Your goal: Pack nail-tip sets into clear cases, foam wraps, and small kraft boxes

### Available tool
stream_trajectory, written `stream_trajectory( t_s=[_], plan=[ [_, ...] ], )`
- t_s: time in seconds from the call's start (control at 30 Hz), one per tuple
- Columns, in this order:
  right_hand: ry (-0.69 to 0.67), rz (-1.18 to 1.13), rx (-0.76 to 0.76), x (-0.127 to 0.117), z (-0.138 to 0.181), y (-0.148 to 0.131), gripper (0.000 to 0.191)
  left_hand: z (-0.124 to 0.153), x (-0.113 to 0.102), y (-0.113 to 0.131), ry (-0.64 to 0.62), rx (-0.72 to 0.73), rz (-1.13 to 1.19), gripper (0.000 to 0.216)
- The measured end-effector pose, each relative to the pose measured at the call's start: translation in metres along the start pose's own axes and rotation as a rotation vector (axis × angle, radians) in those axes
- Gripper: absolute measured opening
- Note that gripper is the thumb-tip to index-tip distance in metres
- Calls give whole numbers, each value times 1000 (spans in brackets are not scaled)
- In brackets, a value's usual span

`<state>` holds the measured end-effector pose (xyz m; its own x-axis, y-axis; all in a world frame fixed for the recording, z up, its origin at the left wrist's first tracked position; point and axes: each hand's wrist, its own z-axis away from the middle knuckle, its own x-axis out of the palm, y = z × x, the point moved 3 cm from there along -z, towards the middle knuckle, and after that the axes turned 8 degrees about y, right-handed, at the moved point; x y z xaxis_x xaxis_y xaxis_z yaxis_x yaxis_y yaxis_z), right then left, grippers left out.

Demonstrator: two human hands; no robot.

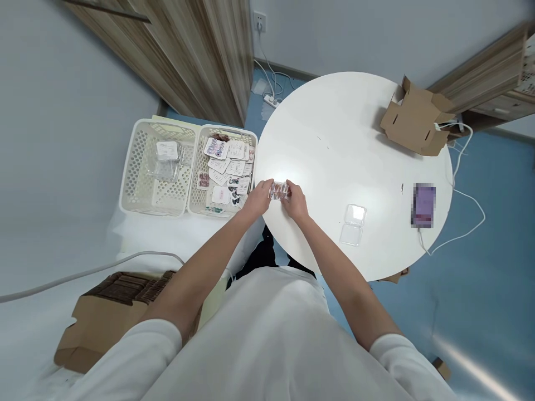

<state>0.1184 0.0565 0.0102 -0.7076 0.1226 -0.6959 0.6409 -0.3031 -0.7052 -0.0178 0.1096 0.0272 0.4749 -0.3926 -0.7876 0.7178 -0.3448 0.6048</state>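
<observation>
Both my hands hold a small clear strip of press-on nails (280,190) just above the near left edge of the round white table (334,139). My left hand (259,199) pinches its left end and my right hand (296,200) pinches its right end. An open clear plastic case (353,224) lies on the table to the right of my right hand, apart from it.
Two white baskets stand left of the table: one (142,178) with clear cases, the other (251,167) with printed cards and nail sets. A brown cardboard box (416,123) and a charging phone (423,206) lie at the table's right. Another carton (96,323) sits at lower left.
</observation>
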Motion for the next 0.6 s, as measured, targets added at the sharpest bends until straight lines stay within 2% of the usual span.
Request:
stream_trajectory(
  t_s=[0.13, 0.23, 0.43, 0.6],
  plan=[
    [29, -206, -27, -15, 14, 3, 55, 14, 3, 8, 52, 58, 188, 66],
    [2, -349, -4, -34, 28, 8, 50, 27, 4, 23, 86, 74, 245, 74],
    [-92, -641, 93, -85, 68, 35, 53, 56, 16, 76, 90, 175, 256, 69],
    [-105, -635, 73, -128, 105, 77, 56, 71, 47, 121, 36, 239, 262, 67]
  ],
)
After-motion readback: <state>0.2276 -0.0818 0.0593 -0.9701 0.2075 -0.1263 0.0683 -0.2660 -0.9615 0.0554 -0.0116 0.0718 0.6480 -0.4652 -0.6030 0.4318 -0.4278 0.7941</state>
